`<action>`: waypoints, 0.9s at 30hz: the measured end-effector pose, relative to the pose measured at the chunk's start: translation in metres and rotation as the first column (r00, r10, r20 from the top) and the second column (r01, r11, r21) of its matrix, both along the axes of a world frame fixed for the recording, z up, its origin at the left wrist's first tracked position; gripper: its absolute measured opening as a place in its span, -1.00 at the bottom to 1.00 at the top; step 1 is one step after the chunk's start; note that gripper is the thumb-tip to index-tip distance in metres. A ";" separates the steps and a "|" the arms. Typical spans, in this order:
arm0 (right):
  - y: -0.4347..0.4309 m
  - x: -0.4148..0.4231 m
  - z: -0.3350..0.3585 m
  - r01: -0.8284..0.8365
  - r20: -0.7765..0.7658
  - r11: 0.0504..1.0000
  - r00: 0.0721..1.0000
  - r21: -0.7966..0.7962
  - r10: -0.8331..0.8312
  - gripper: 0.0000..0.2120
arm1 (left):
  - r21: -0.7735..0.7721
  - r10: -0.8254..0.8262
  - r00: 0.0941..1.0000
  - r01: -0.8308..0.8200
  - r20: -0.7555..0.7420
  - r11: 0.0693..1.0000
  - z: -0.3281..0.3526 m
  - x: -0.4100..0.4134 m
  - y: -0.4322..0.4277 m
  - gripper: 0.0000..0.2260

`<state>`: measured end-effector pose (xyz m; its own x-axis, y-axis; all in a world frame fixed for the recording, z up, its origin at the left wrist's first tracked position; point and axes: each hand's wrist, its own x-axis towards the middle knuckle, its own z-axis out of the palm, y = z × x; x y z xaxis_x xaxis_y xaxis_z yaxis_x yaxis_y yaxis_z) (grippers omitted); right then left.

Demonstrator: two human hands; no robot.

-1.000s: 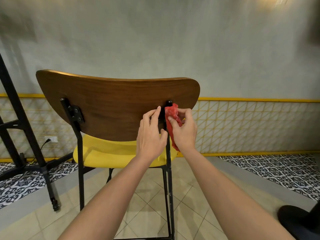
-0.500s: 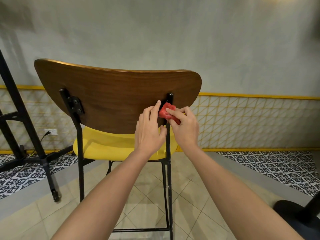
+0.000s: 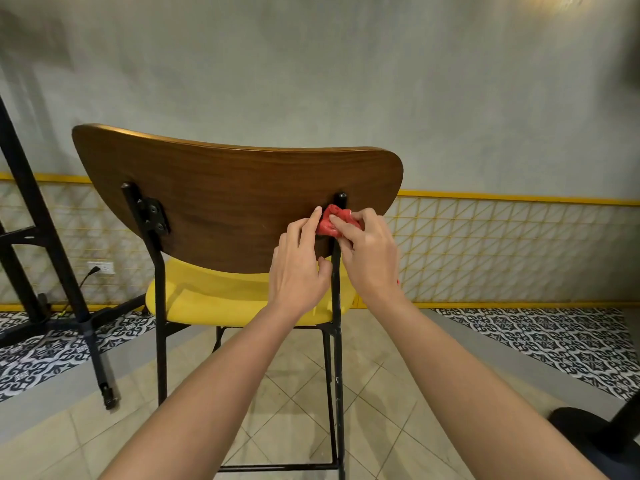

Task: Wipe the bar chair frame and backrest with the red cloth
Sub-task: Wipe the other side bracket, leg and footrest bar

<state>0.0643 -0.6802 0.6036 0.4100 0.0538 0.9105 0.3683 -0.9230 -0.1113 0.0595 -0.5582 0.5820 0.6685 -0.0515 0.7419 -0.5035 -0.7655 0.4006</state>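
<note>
Head view, sole view. Chair, seen from behind: wooden backrest (image 3: pixel 225 202), yellow seat (image 3: pixel 221 296), black metal frame. Right post (image 3: pixel 336 341): long axis upright, running from its cap near the backrest's lower right edge down past the seat to the floor rail (image 3: pixel 277 467). Left post (image 3: pixel 160 323): same axis, well apart to the left, with a screwed bracket (image 3: pixel 156 214) at its top. Cloth (image 3: pixel 333 221): red, bunched small, pressed on the right post just below the cap, touching the backrest. Right hand (image 3: pixel 370 258): fingers curled over the cloth, pinching it against the post from the right side; a scrap of red shows by the wrist, so part of the cloth probably hangs behind the palm. Left hand (image 3: pixel 298 271): fingers close together and nearly straight, laid on the backrest beside the post, index tip touching the cloth's left edge, thumb just beside the post; it holds nothing that can be seen. Governing relation: nearly all the bare post lies straight below the right fingers, so the next stroke, by judgement, runs down along that axis, the right hand being on it. The broad backrest face lies to the left of both hands; left post nearer the left hand. Also present: tiled floor (image 3: pixel 304 393), black stand (image 3: pixel 45 237) at left, wall socket (image 3: pixel 100 268).
</note>
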 end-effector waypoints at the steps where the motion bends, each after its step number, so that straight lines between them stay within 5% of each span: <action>1: 0.001 0.001 0.002 0.042 0.009 0.998 0.999 -0.037 -0.041 -0.73 | -0.009 -0.001 1.000 0.000 -0.007 1.000 0.001 0.000 0.000 -0.35; 11: 0.003 -0.001 -0.016 0.160 -0.121 0.974 0.976 -0.161 -0.180 -0.70 | 0.001 0.000 1.000 0.000 -0.028 1.000 0.006 -0.001 0.002 -0.36; 17: 0.006 -0.004 0.011 0.061 0.009 0.998 0.998 -0.028 -0.061 -0.74 | -0.010 -0.012 1.000 0.011 -0.028 1.000 0.011 -0.003 0.004 -0.40; 27: 0.008 0.000 0.005 0.193 0.025 0.966 0.981 -0.173 -0.192 -0.66 | -0.047 0.015 0.999 -0.017 -0.043 0.999 0.012 -0.007 0.007 -0.42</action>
